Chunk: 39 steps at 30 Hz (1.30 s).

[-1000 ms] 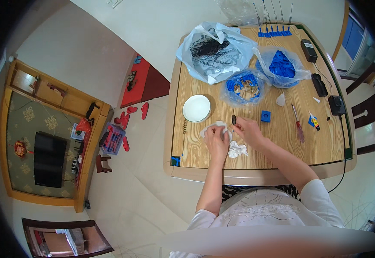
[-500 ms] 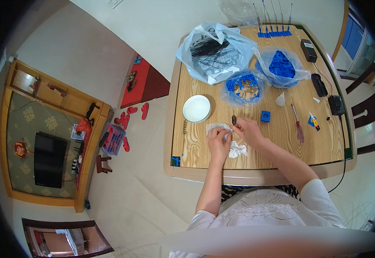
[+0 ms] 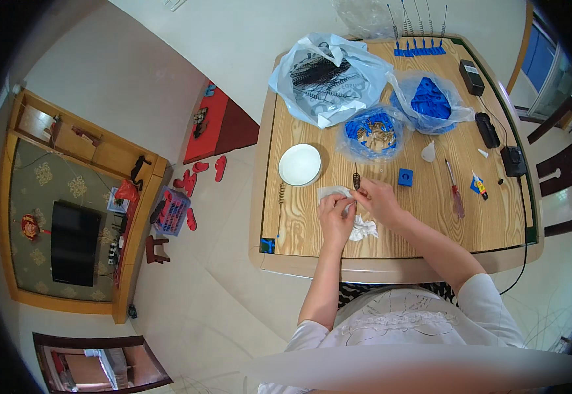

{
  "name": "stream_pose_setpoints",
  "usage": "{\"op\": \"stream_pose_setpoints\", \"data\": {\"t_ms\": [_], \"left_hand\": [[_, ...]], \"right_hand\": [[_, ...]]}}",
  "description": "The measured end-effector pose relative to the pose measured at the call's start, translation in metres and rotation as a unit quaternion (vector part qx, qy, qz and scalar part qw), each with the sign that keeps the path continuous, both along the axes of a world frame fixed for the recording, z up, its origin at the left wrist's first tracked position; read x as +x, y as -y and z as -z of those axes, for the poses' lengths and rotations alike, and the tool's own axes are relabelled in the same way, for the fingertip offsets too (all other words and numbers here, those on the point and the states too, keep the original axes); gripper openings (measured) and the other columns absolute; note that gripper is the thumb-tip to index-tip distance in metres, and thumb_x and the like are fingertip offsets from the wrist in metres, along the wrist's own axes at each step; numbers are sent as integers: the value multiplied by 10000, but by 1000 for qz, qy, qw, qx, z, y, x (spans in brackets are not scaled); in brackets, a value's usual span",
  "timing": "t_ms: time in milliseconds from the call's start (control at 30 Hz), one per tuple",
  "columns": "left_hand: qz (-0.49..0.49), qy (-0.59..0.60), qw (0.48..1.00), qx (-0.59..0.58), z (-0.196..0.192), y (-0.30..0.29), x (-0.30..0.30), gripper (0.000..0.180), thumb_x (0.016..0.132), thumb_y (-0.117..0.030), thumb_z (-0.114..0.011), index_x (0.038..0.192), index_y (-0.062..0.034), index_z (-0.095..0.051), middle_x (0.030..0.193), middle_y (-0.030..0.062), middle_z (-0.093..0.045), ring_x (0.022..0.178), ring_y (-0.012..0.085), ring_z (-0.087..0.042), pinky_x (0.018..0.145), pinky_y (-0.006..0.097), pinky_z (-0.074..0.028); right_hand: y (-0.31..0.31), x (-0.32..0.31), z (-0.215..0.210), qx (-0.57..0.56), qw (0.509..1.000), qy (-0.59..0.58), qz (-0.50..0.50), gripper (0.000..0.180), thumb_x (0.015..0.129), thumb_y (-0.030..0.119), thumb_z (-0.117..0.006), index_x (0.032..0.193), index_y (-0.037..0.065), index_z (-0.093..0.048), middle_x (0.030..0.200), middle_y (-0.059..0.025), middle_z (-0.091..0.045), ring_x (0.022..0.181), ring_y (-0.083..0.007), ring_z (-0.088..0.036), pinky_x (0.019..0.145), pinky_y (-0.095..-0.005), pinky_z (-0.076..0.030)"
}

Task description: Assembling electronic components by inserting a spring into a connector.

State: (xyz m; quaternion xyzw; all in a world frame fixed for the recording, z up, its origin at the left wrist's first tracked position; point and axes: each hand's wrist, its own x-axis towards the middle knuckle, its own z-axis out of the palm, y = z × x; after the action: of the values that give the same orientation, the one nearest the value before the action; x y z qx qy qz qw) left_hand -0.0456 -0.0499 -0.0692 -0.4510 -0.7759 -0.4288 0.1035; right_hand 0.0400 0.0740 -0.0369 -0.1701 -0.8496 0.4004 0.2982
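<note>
Above the table (image 3: 312, 243) edge, both hands meet – left hand (image 3: 336, 213) clutching white tissue (image 3: 363, 228), right hand (image 3: 376, 197) pinching it

Bright, even daylight, strongest from window (image 3: 549, 72) far right. Soft short shadows beside dish (image 3: 300, 165) and bags on table (image 3: 391, 230). Mild glare on pale floor (image 3: 187, 72) far left. Centre sharp; fisheye bends table edges, black vignette rings frame. Near edge blurred: pale smear (image 3: 417, 368) across bottom.
</note>
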Motion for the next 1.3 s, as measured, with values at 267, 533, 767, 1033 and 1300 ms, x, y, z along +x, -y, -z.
{"op": "stream_pose_setpoints", "data": {"t_ms": [267, 533, 767, 1033, 1300], "left_hand": [[4, 4, 1000, -3, -1, 0, 1, 167, 679, -50, -724, 842, -76, -696, 916, 49, -588, 931, 248, -536, 814, 375, -389], [13, -10, 1000, -6, -6, 3, 5, 166, 663, -35, -730, 819, -73, -686, 920, 44, -586, 924, 245, -533, 807, 377, -385], [4, 21, 1000, 5, -16, 14, 0, 140, 688, -44, -723, 822, -62, -688, 933, 75, -603, 925, 279, -542, 831, 389, -413], [-79, -63, 993, -57, -33, 38, -13, 199, 690, -65, -720, 884, -89, -684, 962, 49, -597, 944, 261, -531, 836, 410, -405], [-40, -26, 997, -59, -23, 5, 14, 258, 656, -86, -768, 903, -71, -696, 911, 53, -590, 914, 265, -515, 797, 388, -411]], "right_hand": [[3, -1, 4, 12, 999, -28, 12, 204, 799, 149, -669, 756, 33, -506, 697, -115, -569, 662, -319, -581, 568, -407, -438], [4, 0, 1, 10, 1000, -25, 15, 203, 797, 141, -670, 761, 30, -504, 700, -121, -568, 667, -319, -578, 571, -409, -438], [5, 0, 3, 10, 999, -36, 18, 199, 798, 126, -674, 758, 25, -507, 701, -127, -567, 649, -321, -570, 557, -399, -434], [1, 1, 5, -15, 999, -36, 18, 195, 797, 107, -674, 756, 21, -504, 693, -130, -564, 632, -316, -567, 541, -393, -428], [3, 1, -2, -8, 999, -31, 23, 208, 797, 137, -698, 759, 21, -530, 689, -115, -574, 610, -278, -571, 534, -364, -437]]}}
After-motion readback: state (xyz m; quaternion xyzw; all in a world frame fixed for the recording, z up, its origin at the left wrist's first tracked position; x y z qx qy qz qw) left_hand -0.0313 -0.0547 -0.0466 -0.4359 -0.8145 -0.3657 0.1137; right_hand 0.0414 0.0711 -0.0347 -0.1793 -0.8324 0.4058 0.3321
